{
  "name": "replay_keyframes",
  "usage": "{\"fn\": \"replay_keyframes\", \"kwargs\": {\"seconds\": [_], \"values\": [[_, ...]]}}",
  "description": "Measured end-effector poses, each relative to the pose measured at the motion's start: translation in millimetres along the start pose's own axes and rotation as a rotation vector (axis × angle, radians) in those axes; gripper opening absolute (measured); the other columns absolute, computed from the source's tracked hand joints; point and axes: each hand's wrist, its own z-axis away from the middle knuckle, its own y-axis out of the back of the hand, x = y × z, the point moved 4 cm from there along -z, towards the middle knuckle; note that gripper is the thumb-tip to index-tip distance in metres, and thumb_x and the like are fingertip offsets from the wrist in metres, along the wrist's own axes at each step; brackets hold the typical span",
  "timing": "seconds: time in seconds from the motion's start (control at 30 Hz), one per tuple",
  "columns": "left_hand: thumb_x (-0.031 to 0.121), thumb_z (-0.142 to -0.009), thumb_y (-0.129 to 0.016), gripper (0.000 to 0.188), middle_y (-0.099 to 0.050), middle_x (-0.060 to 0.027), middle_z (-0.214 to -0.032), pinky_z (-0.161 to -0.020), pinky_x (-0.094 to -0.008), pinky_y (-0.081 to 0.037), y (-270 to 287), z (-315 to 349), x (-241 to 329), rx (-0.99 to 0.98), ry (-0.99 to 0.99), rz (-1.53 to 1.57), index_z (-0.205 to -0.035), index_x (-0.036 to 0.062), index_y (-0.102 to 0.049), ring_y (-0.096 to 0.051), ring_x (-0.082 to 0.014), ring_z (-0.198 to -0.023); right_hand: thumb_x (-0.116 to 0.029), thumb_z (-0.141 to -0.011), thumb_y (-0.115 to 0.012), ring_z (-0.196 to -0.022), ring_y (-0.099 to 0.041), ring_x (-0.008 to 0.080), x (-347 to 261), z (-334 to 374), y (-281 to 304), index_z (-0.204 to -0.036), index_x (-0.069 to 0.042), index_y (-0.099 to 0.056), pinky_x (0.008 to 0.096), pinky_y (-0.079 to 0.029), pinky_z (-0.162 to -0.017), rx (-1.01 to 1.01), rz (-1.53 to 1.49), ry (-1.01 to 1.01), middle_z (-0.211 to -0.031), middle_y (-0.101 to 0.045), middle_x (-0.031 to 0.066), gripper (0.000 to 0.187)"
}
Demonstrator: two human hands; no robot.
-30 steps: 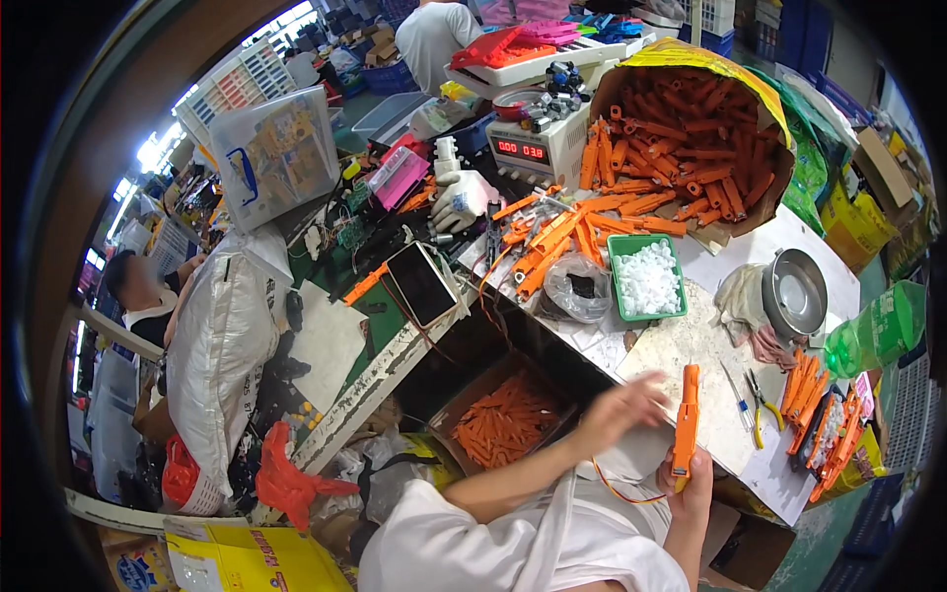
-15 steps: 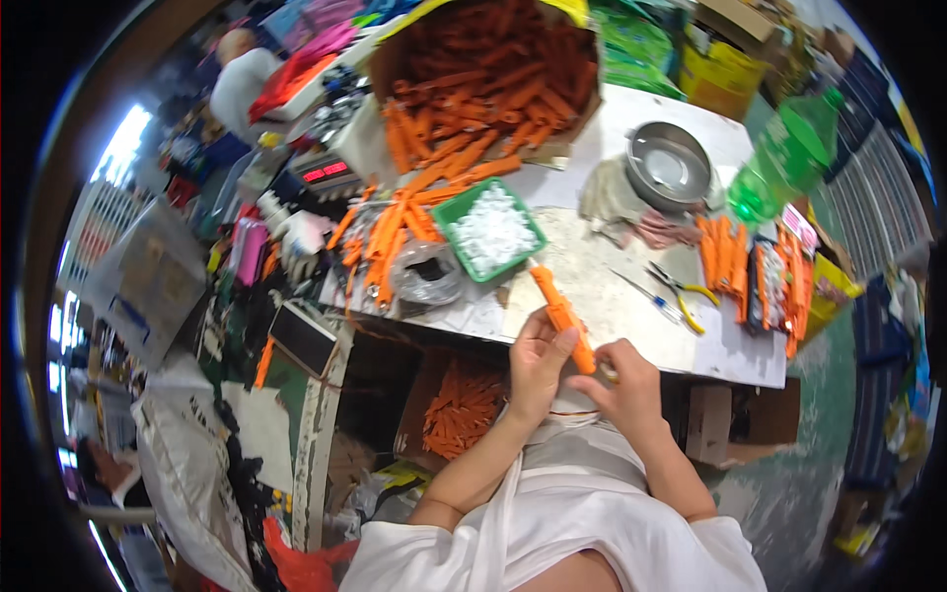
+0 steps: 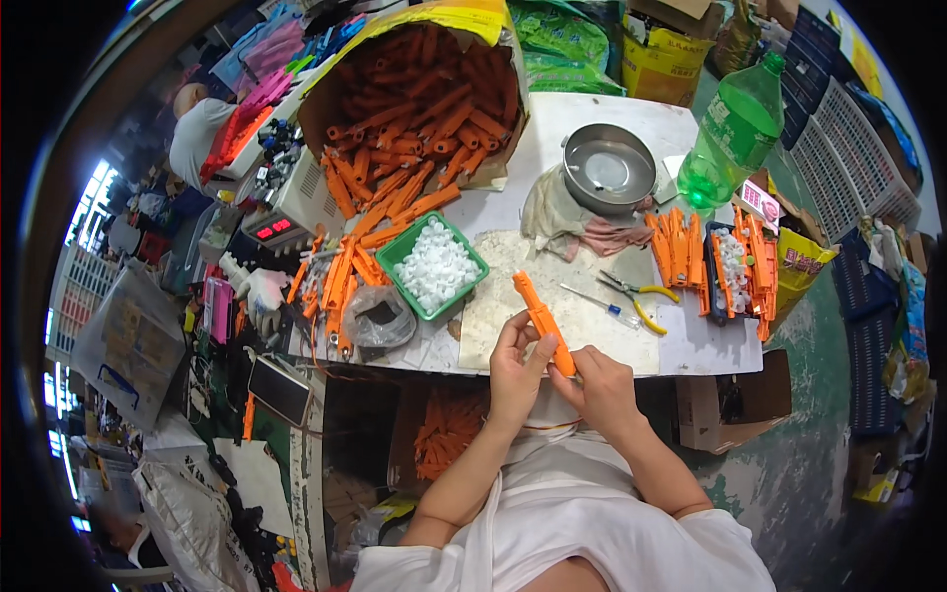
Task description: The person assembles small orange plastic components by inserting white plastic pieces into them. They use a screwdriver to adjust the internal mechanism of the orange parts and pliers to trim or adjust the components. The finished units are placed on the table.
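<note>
A long, slim orange plastic part (image 3: pixel 540 314) slants between my hands above the near edge of the table. My left hand (image 3: pixel 519 370) is closed round its middle, thumb on top. At the near end, the fingers of my right hand (image 3: pixel 600 385) pinch it; whether they also hold something small is hidden. Beyond the part lies a green tray (image 3: pixel 391 259) filled with small white plastic pieces (image 3: pixel 434 264). To the right on the table are a thin screwdriver-like tool (image 3: pixel 598 304) and yellow-handled pliers (image 3: pixel 639 296).
A big carton (image 3: pixel 318 109) of orange parts stands at the back left. Further right are a metal bowl (image 3: pixel 609 168) on a rag (image 3: pixel 552 212), a green bottle (image 3: pixel 732 133), and rows of orange parts (image 3: pixel 677 247). A crumpled plastic bag (image 3: pixel 380 321) sits by the tray.
The whole view has shifted, so the table's things appear further left. Both hands keep hold of the orange part, with the right hand's fingers now closer against its near end.
</note>
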Motion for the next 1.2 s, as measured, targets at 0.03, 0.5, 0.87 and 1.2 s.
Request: {"fn": "replay_keyframes", "kwargs": {"seconds": [0.03, 0.5, 0.87, 1.2], "values": [[0.017, -0.091, -0.064, 0.044, -0.059, -0.0087, -0.104, -0.086, -0.027, -0.045, -0.5, -1.8, -1.3, -0.022, -0.001, -0.027, -0.125, -0.0031, -0.045, -0.056, -0.0129, -0.095, -0.025, -0.078, -0.073, -0.055, -0.059, 0.024, 5.7, -0.6, -0.1, -0.08, -0.005, -0.059, 0.0343, -0.046, -0.046, 0.007, -0.031, -0.029, -0.068, -0.058, 0.0084, 0.025], [0.016, -0.097, -0.052, 0.027, -0.061, -0.0062, -0.089, -0.08, -0.0258, -0.046, 4.6, -47.1, -17.7, -0.025, -0.246, -0.305, -0.117, -0.0029, -0.054, -0.057, -0.0123, -0.083, -0.039, -0.083, -0.061, -0.058, -0.062, 0.0353, 124.9, -79.0, 32.7, -0.075, -0.002, -0.068, 0.0449, -0.049, -0.058, 0.045, 0.335, -0.385, -0.063, -0.062, 0.0185, 0.038], [0.018, -0.098, -0.051, 0.026, -0.061, -0.0049, -0.086, -0.074, -0.0225, -0.045, 4.2, -49.1, -18.8, -0.067, -0.181, -0.273, -0.114, -0.0019, -0.057, -0.057, -0.01, -0.08, -0.042, -0.082, -0.061, -0.056, -0.062, 0.0352, 132.1, -73.5, 21.4, -0.074, -0.004, -0.07, 0.045, -0.049, -0.057, 0.063, 0.372, -0.385, -0.059, -0.062, 0.0176, 0.039], [0.02, -0.098, -0.052, 0.025, -0.062, -0.0033, -0.083, -0.068, -0.0201, -0.043, 4.4, -49.7, -20.5, -0.084, -0.155, -0.307, -0.107, -0.0009, -0.062, -0.057, -0.0081, -0.078, -0.042, -0.083, -0.061, -0.056, -0.062, 0.0346, 130.6, -76.0, 24.2, -0.08, -0.004, -0.071, 0.0433, -0.049, -0.055, 0.06, 0.114, -0.441, -0.062, -0.062, 0.0188, 0.04]]}}
